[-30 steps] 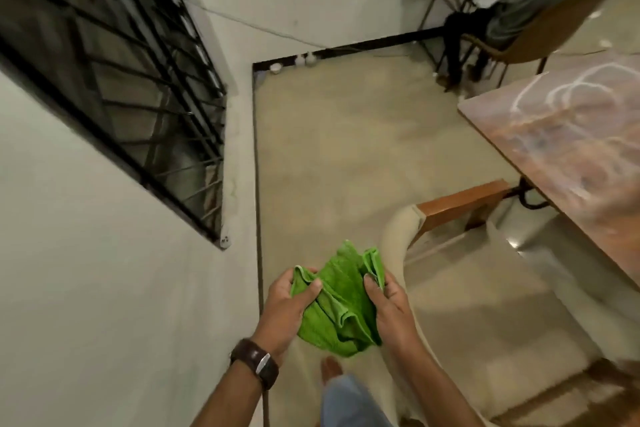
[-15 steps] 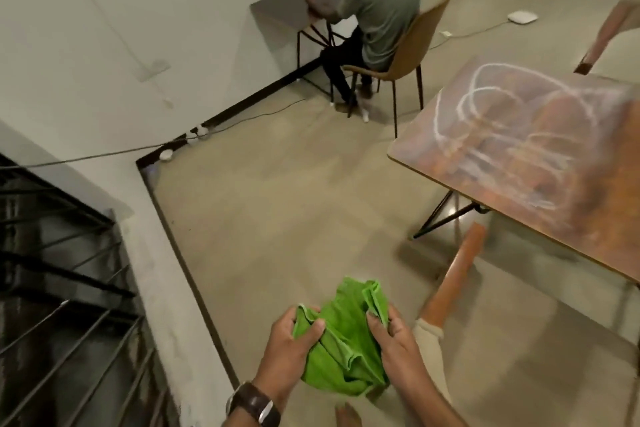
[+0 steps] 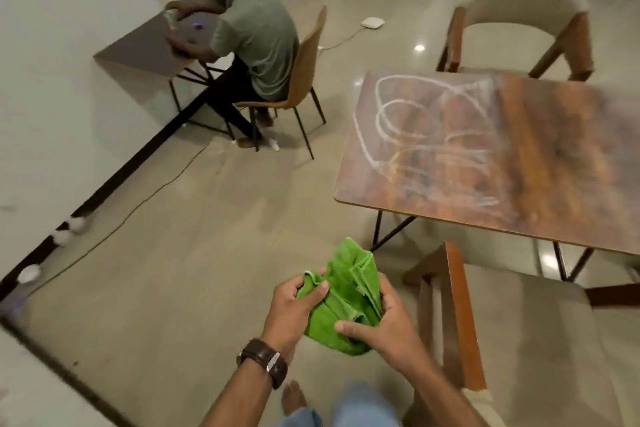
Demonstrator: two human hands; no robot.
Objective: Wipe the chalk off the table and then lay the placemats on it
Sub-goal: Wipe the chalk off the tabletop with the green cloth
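Hands are working together on a crumpled bright green cloth (image 3: 346, 302), which is being held in the air short of the near edge of the brown wooden table (image 3: 554, 163) and off its left corner. The left hand (image 3: 294, 308), wearing a brown leather wristwatch (image 3: 265, 359), is gripping the cloth's left side with curled fingers; the right hand (image 3: 384, 326) is clutching its right side. White looping chalk scribbles (image 3: 426, 135) are covering the table's left half. A cream-cushioned wooden chair (image 3: 519, 329) is standing at the table's near side.

Brown leather wristwatch (image 3: 265, 359) on left wrist, blue jeans (image 3: 360, 404), bare forearms.
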